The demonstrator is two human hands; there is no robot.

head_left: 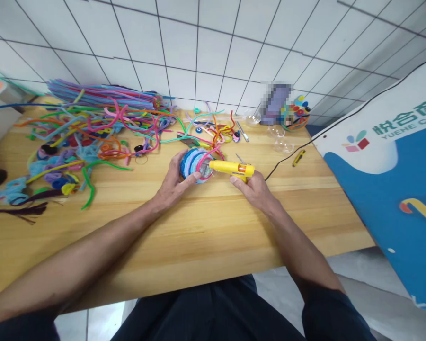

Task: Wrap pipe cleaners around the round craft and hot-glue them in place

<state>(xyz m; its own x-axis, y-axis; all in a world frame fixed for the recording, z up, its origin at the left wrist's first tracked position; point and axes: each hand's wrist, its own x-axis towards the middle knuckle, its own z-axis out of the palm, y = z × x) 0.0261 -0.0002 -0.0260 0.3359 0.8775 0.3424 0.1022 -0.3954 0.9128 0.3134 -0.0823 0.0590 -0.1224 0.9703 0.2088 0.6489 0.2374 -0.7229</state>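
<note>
My left hand (pixel 175 180) is wrapped round the left side of a round ball (pixel 190 163) covered in blue, lilac and pink pipe cleaner, its thumb along the lower edge. My right hand (pixel 253 189) grips a yellow glue gun (pixel 230 167), whose tip points left at the pink-ringed right side of the ball. Whether the tip touches the ball I cannot tell. A pink pipe cleaner end (pixel 213 151) sticks up from the ball's top right.
Pipe cleaners (pixel 102 97) and coloured pieces (pixel 57 175) cover the table's left. Clear plastic shells (pixel 283 144), a yellow cutter (pixel 298 157) and a black cable (pixel 287 158) lie right. A tiled wall (pixel 213 52) stands behind; a blue banner (pixel 386 189) hangs right.
</note>
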